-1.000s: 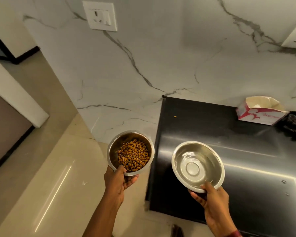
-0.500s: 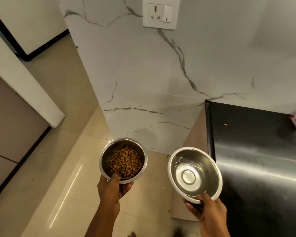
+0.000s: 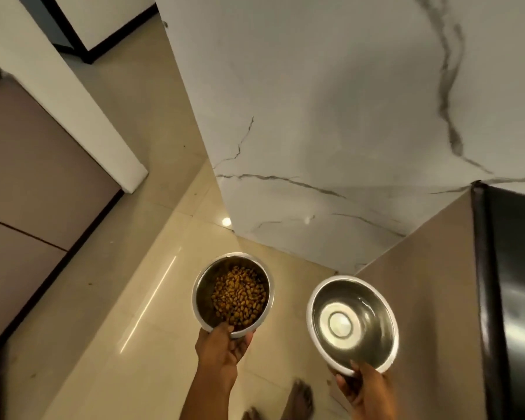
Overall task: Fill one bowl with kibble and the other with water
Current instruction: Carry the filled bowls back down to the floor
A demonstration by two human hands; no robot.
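Observation:
Two steel bowls are held in the air over the floor. The smaller steel bowl [image 3: 202, 294] holds brown kibble [image 3: 239, 295], and my left hand [image 3: 220, 356] grips its near rim with the thumb inside. To its right, the wider steel bowl [image 3: 352, 322] holds clear water, and my right hand [image 3: 362, 389] grips its near rim. Both bowls sit roughly level, side by side and apart.
A white marble wall corner [image 3: 315, 131] rises straight ahead. The black counter [image 3: 515, 283] with its brown side panel [image 3: 431, 298] stands at the right. Glossy beige floor tiles [image 3: 128, 313] stretch left toward brown cabinets [image 3: 34, 192]. Bare feet [image 3: 297, 398] show at the bottom.
The view has swung left and down, away from the black counter toward the floor. Both bowls stay held in the same grips and now hang over the floor tiles.

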